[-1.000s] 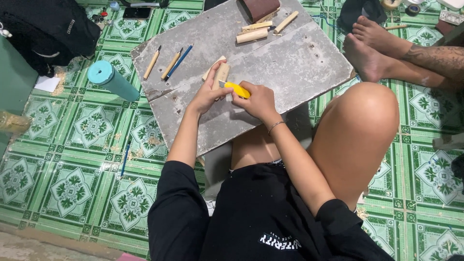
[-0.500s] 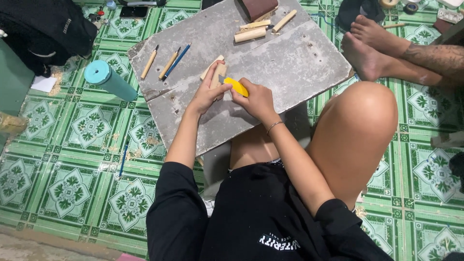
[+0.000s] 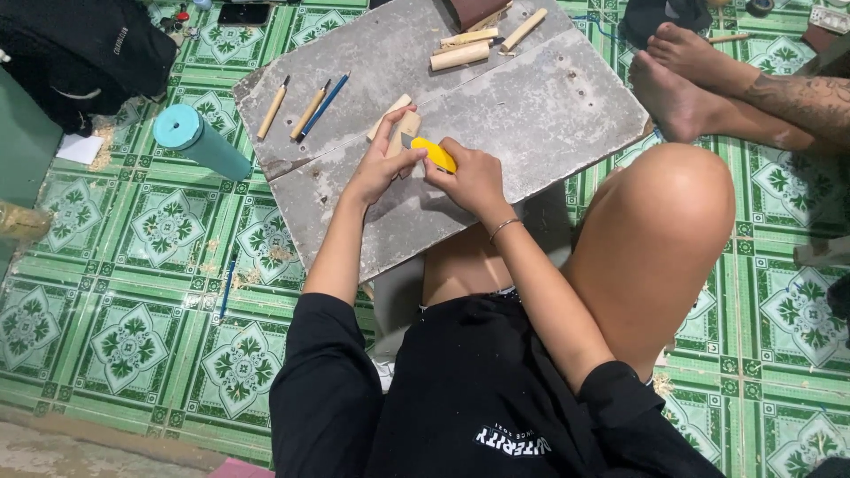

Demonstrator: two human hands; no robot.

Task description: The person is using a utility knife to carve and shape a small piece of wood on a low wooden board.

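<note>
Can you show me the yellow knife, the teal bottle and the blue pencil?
yellow knife [image 3: 436,154], head view, on its handle.
teal bottle [image 3: 205,144], head view, on its side.
blue pencil [image 3: 324,105], head view, mid-shaft.

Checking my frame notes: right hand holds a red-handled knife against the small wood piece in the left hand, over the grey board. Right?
Not quite: the knife handle is yellow, not red. The head view shows it in the right hand, blade end against the small wood piece that the left hand holds, over the grey board.
</note>
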